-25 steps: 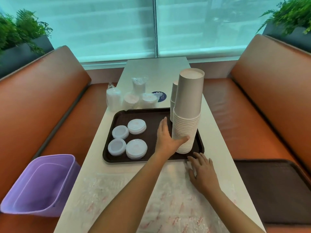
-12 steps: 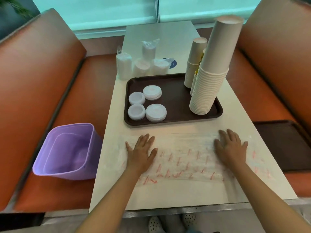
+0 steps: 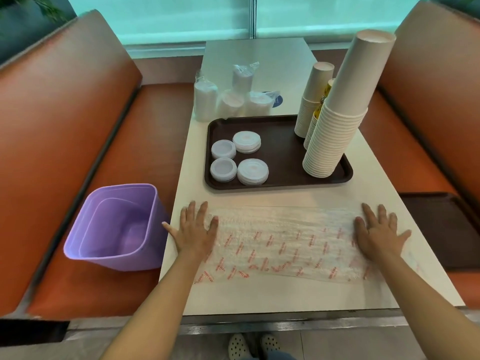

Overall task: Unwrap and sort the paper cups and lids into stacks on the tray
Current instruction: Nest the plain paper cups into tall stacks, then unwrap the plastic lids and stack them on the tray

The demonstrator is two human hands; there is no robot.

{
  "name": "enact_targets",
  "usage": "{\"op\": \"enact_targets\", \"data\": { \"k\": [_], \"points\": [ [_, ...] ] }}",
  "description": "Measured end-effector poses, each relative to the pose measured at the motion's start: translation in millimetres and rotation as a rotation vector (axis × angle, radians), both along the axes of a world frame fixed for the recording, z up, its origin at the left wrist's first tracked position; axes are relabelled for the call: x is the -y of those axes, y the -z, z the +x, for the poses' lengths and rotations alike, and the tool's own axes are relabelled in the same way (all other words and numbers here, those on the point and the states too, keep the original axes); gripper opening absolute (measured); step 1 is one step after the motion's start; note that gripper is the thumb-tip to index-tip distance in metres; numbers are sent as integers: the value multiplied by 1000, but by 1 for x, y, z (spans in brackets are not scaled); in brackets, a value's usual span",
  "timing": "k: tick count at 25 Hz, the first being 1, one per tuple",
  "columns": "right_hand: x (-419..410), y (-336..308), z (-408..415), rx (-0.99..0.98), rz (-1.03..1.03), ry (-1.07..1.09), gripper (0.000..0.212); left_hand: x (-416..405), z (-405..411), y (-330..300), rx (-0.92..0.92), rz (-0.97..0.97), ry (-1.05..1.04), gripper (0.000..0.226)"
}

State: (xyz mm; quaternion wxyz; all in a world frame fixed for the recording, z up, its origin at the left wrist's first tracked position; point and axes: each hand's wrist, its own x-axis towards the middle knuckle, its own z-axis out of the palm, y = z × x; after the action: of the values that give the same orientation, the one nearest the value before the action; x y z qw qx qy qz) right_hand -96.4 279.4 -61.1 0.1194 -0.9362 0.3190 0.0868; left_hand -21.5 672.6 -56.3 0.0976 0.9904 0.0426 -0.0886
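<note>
A clear plastic wrapper (image 3: 283, 242) with red print lies flat on the near part of the white table. My left hand (image 3: 194, 229) presses its left end with spread fingers, and my right hand (image 3: 379, 231) presses its right end the same way. Beyond them a dark brown tray (image 3: 280, 152) holds several short stacks of white lids (image 3: 239, 158) on its left side. A tall leaning stack of paper cups (image 3: 340, 110) stands at its right, with a shorter cup stack (image 3: 313, 97) behind. Wrapped bundles of lids (image 3: 228, 97) sit past the tray.
A purple plastic bin (image 3: 114, 227) rests on the orange bench seat at the left, close to the table edge. A second dark tray (image 3: 441, 229) lies on the right bench. High orange seat backs flank the table, with a window behind.
My left hand let go of the tall cup stack and came down onto the wrapper. Both hands then slid apart toward the wrapper's ends, flattening it. The view tilted downward.
</note>
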Motion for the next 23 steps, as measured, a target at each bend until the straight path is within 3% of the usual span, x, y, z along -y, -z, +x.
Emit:
{"op": "enact_targets", "data": {
  "k": [4, 7, 10, 12, 14, 17, 23],
  "points": [
    [4, -6, 8, 32, -60, 23, 53, 5, -1, -12, -19, 48, -1, 61],
    [-16, -22, 26, 322, -179, -112, 41, 16, 17, -35, 56, 3, -29, 58],
    [-62, -44, 59, 680, -168, -462, 33, 34, 50, -65, 164, -289, 62, 47],
    [-97, -60, 84, 775, -60, -648, 23, 50, 71, -87, 135, -522, 72, 38],
    [-126, -75, 108, 736, 120, -674, 22, 62, 92, -108, 79, -681, 17, 32],
    [-144, -92, 150, 618, 359, -539, 23, 72, 126, -127, 79, -739, 16, 29],
    [-145, -111, 241, 539, 590, -303, 25, 88, 196, -145, 140, -807, 19, 28]
  ]
}}
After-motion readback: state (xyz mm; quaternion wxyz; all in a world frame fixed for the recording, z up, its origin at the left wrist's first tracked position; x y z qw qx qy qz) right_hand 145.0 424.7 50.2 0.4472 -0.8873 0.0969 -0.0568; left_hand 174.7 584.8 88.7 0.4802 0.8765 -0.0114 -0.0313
